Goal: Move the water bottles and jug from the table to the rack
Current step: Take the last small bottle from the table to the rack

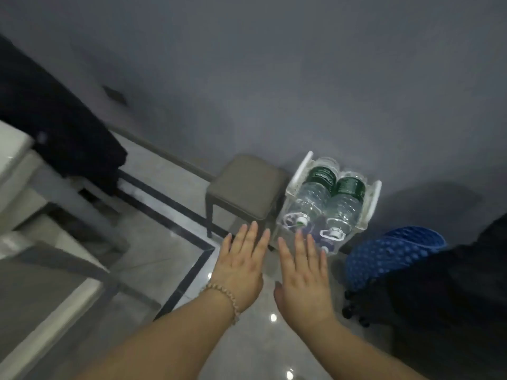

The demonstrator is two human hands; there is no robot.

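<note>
Two clear water bottles with green labels and white caps lie side by side on the top of a white, clear-sided rack (pixel 375 200) by the grey wall: the left bottle (pixel 308 197) and the right bottle (pixel 346 207). A lower level of the rack shows something bluish that I cannot make out. My left hand (pixel 241 266), with a bead bracelet at the wrist, and my right hand (pixel 303 275) are held flat, fingers apart, palms down, just in front of the rack. Neither hand holds anything. The right fingertips overlap the rack's front edge in the view.
A grey padded stool (pixel 247 185) stands left of the rack. A blue studded object (pixel 389 253) and a dark bag (pixel 450 292) lie to its right. A table (pixel 46 303) and dark cloth (pixel 55 119) fill the left side. The tiled floor is glossy.
</note>
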